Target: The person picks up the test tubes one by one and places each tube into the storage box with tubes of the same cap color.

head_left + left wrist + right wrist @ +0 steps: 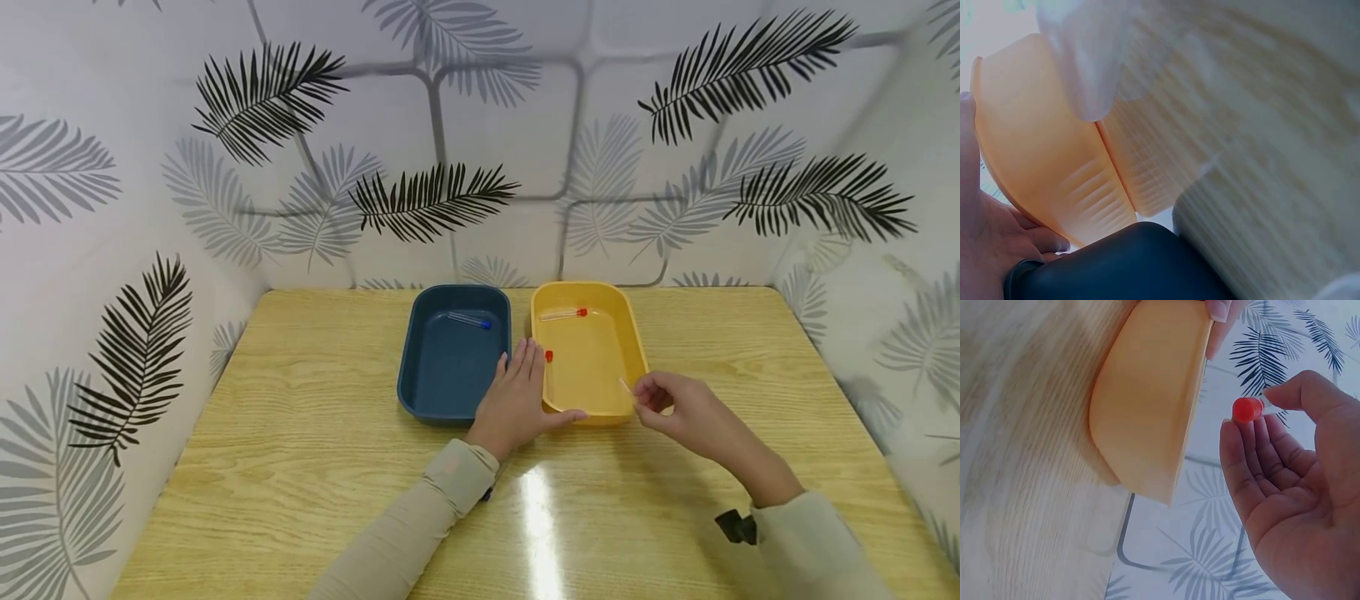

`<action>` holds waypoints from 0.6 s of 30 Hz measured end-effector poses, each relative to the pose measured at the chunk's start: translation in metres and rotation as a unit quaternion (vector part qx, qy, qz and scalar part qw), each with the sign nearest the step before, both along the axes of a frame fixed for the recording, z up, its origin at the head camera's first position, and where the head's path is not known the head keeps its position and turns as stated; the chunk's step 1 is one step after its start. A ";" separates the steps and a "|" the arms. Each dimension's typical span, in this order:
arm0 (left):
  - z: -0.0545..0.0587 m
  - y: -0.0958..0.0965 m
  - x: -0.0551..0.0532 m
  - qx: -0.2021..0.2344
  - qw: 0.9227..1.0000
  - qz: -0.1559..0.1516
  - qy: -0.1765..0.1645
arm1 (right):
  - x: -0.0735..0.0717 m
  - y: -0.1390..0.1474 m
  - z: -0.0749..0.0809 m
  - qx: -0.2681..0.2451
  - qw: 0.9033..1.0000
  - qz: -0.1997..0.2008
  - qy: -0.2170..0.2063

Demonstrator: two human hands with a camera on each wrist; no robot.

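My right hand pinches a clear tube with a red cap between thumb and fingertips. The tube's clear end overlaps the front right corner of the yellow tray. My left hand rests on that tray's front left corner, its fingers straight along the left side and the thumb spread along the front rim. Inside the yellow tray lie a red-capped tube at the back and another with a red cap by the left wall, partly hidden by my left hand.
To the left stands a dark blue tray, close beside the yellow one, holding a tube with a blue cap. Both trays stand on a wooden table. A leaf-patterned cloth surrounds the table at the back and sides.
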State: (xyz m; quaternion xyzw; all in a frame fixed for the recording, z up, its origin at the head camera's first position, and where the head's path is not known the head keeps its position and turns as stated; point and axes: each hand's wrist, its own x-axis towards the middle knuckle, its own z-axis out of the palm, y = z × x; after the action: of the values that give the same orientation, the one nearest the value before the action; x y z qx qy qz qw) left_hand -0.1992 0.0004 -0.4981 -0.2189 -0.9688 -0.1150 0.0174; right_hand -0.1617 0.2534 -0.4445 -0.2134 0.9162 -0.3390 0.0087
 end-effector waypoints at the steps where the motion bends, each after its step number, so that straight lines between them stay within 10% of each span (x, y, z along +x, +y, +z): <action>1: 0.000 0.000 0.000 0.000 1.000 0.000 -0.001 | -0.002 -0.001 0.000 -0.002 1.000 -0.005 -0.001; 18: -0.001 0.002 0.000 -0.009 1.000 0.001 0.003 | -0.032 -0.021 -0.012 -0.118 0.983 -0.122 -0.072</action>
State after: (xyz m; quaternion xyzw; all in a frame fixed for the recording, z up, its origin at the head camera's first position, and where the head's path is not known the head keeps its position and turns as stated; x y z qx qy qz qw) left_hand -0.1996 0.0021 -0.4993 -0.2185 -0.9699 -0.1060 0.0182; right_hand -0.1933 0.2320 -0.4566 -0.0746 0.8857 -0.4582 0.0080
